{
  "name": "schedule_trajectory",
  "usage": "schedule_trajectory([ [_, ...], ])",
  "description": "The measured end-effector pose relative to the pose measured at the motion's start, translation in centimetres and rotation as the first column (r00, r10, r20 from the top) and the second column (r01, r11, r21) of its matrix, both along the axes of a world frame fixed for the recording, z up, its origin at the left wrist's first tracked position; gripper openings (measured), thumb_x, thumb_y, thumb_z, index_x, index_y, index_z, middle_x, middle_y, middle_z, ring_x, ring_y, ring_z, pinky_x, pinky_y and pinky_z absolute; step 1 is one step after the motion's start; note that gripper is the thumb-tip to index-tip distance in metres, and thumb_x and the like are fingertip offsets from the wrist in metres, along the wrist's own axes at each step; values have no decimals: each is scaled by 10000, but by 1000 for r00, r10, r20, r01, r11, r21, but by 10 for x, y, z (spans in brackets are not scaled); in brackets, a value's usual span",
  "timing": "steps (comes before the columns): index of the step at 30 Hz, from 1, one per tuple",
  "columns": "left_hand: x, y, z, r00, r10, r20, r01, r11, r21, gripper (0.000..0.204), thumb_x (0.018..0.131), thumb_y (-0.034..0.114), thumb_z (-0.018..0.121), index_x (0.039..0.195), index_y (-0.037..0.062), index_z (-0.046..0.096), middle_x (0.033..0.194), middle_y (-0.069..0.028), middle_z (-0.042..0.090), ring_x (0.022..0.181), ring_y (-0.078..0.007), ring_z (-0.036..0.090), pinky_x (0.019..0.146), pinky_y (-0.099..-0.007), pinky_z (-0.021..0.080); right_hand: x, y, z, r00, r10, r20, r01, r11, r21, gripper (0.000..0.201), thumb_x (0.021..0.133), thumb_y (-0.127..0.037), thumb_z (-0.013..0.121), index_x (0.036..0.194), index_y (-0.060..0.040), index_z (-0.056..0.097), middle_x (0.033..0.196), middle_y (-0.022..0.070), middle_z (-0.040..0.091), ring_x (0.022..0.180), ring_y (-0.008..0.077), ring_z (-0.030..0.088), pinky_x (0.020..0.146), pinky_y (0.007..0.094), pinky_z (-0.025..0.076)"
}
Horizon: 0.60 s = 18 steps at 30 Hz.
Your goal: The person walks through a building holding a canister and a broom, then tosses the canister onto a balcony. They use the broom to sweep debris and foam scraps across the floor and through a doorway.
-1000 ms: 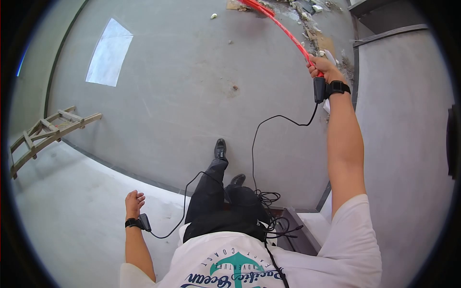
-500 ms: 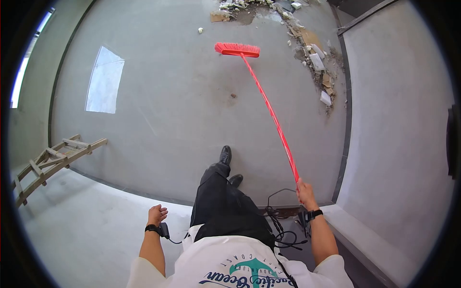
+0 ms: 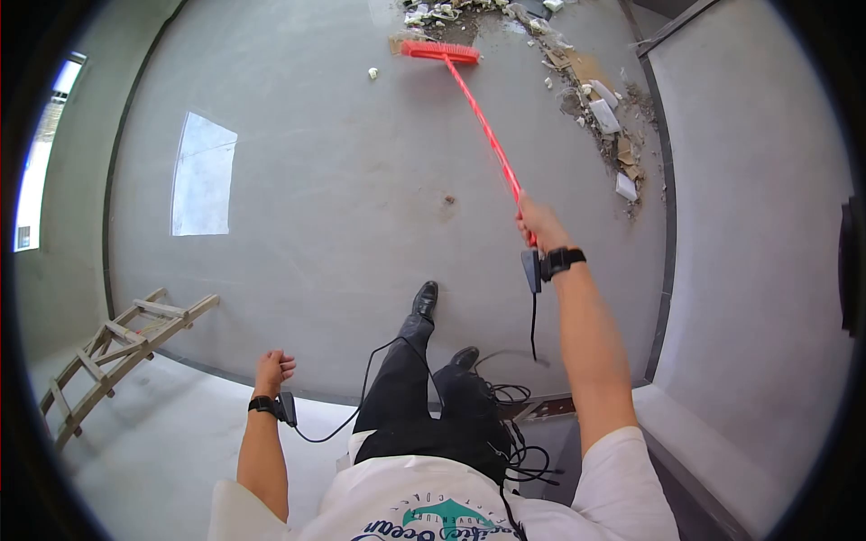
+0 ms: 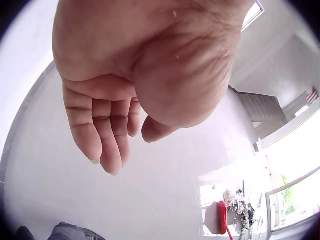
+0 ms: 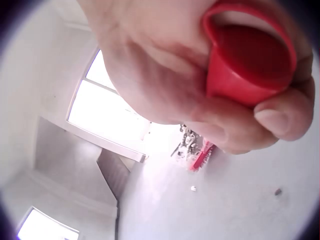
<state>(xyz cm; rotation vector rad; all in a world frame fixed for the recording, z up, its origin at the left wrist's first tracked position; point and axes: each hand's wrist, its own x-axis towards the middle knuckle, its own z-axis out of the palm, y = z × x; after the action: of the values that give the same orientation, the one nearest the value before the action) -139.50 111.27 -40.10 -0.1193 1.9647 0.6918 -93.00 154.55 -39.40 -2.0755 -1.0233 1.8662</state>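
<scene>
My right hand grips the upper end of a red broom handle, arm stretched forward. At the far end the red broom head lies by the near edge of the rubble, bristles facing away from me. In the right wrist view the fingers curl round the handle's red end cap. My left hand hangs at my left side, holding nothing; the left wrist view shows its fingers loosely bent.
Rubble with white foam pieces and cardboard runs along the far right of the grey floor. A wooden ladder is at left. Black cables hang by my right leg. One small clump lies mid-floor.
In the last half second my right hand has moved forward from near my body, and the broom head has gone away from me to the rubble. The left hand still hangs at my side.
</scene>
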Motion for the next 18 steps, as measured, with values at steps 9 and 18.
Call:
schedule_trajectory([
  [9,-9,22,22,990,-135,-46,132,990,-50,267,884,251,495,1027,25,502,864,-101,614,662,-162,609,541,-258,504,179,-242,36,975,65,213,-105,977,185,596,909,-551,343,580,-68,458,423,7,397,321,111,391,318,265,286],
  [18,17,-104,23,978,-207,17,199,915,-351,255,887,213,464,1034,11,515,827,-95,618,653,-169,616,540,-275,508,303,-609,147,822,282,495,-275,957,-90,482,901,-360,435,670,55,518,583,226,495,549,401,494,517,429,370],
])
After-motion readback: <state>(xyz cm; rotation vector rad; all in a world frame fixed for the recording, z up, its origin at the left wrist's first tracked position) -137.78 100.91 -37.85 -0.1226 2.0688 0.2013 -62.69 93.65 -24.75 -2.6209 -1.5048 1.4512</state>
